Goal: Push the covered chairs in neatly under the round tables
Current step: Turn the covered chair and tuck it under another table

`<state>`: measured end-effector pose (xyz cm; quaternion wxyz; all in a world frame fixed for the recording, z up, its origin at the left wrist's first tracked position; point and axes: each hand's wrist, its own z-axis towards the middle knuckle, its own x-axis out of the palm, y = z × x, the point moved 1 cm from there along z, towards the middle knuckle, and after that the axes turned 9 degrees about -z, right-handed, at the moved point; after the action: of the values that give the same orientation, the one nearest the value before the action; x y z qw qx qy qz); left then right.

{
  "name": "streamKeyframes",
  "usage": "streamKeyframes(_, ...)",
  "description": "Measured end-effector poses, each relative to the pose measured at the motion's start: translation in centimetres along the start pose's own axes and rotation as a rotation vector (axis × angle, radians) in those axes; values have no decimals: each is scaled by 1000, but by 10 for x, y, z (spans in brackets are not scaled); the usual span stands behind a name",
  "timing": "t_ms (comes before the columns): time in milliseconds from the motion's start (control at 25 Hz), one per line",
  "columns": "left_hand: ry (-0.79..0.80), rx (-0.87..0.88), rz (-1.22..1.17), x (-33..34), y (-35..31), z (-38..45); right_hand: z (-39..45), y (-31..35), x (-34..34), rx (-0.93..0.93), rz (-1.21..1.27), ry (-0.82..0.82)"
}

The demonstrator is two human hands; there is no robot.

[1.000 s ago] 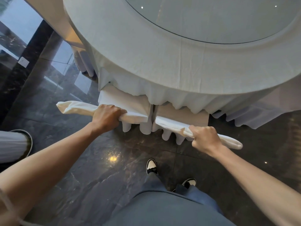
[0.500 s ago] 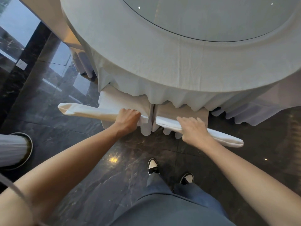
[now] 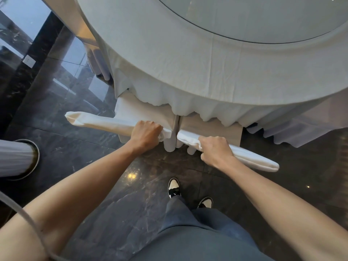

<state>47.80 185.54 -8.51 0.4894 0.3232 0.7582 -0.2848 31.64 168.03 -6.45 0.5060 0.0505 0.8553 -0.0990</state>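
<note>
Two chairs in white covers stand side by side at the near edge of the round table [image 3: 188, 59], their seats partly under its hanging white cloth. My left hand [image 3: 146, 133] grips the top of the left chair's back [image 3: 98, 122] near its inner end. My right hand [image 3: 214, 150] grips the top of the right chair's back [image 3: 252, 160], also near its inner end. The two backs nearly touch in the middle. A glass disc [image 3: 263, 16] lies on the table top.
Dark polished marble floor [image 3: 122, 194] lies under me, with my two shoes [image 3: 174, 187] just behind the chairs. A pleated white object in a dark ring [image 3: 17, 159] stands at the left. Another covered chair [image 3: 98, 61] stands under the table's far left side.
Both hands slid inward along the chair backs toward the gap between them. The chairs moved closer to the table, their seats further under the cloth.
</note>
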Motion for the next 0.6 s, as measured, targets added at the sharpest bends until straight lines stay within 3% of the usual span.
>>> streamKeyframes(120, 112, 3, -152, -14, -16, 7, -3, -24, 3, -80, 155, 94)
streamKeyframes(200, 222, 8, -412, -31, -49, 22, -12, -62, 5, -92, 444, 288)
streamKeyframes(320, 195, 57, -544, -50, -116, 54, -41, -138, 14, -83, 737, 498)
streamKeyframes(400, 194, 101, -442, -53, -165, 76, -59, -195, 31, -9, 773, 484)
streamKeyframes(600, 271, 128, -265, -51, -320, 123, -109, -354, 83, 165, 589, 312)
